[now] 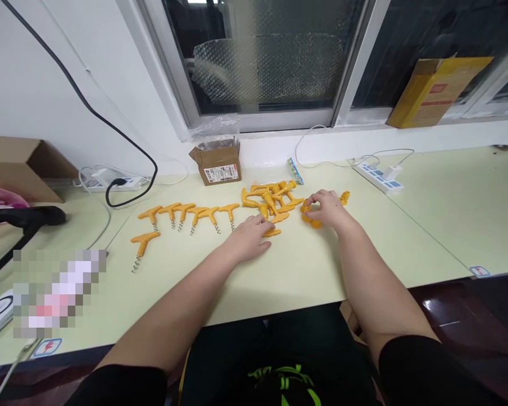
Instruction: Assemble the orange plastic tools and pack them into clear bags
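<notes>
Several corkscrews (210, 214) with yellow T-shaped handles and metal spirals lie in a loose row left of my hands. One more corkscrew (143, 243) lies apart, nearer the front. My left hand (248, 238) rests low on the table, fingers curled about a yellow T-handle (273, 232); its lower part is hidden under the hand. Just beyond it is a heap of yellow handles and tapered sleeves (271, 197). At the heap's right, my right hand (327, 208) has thumb and fingers closed on a yellow sleeve (308, 207), among other yellow pieces partly covered by the hand.
A small open carton (218, 163) stands behind the heap by the window. Power strips (379, 176) with cables sit at the back right and back left. A black cable (80, 93) hangs at left. A yellow box (438, 93) leans on the window.
</notes>
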Demonstrator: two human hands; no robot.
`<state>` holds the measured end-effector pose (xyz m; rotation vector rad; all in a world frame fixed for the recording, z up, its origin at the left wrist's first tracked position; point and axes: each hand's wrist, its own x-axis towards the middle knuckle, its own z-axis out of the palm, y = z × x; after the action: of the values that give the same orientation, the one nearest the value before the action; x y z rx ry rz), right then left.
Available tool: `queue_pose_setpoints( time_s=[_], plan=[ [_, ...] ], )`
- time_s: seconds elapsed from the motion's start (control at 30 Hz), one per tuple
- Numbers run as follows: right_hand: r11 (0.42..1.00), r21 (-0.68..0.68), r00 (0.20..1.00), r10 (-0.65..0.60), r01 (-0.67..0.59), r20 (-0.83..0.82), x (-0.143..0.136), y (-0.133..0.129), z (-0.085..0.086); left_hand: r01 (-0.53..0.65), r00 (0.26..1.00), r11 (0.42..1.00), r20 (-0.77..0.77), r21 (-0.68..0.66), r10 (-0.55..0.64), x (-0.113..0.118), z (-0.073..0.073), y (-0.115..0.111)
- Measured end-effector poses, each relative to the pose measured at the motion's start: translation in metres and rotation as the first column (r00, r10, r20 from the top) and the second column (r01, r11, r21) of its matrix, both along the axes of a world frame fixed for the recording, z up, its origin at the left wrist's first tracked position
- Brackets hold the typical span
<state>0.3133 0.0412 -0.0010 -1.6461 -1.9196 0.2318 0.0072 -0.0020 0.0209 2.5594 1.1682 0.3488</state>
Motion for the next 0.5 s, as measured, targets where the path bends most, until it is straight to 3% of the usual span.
queue_pose_setpoints(
  time_s=[0.1,0.3,0.4,0.5],
  plan=[
    [0.997,0.009,0.997,-0.076,0.076,0.013,0.004,0.005,-0.007,-0.033,0.999,0.999,-0.003,0.027,0.033,0.013,-0.012,0.002],
    [0.971,0.032,0.971,-0.237,0.237,0.014,0.005,0.004,-0.004,-0.03,0.991,0.999,0.132,0.024,0.027,0.008,-0.026,0.004],
    [0.964,0.197,0.984,-0.171,0.177,-0.05,-0.005,-0.002,0.006,0.014,0.988,0.998,0.15,0.055,-0.023,0.004,-0.022,0.002],
    [0.941,0.337,0.991,0.049,-0.004,-0.127,-0.023,-0.01,0.016,-0.052,0.955,0.991,0.296,0.12,0.014,-0.001,-0.011,0.0]
  ],
)
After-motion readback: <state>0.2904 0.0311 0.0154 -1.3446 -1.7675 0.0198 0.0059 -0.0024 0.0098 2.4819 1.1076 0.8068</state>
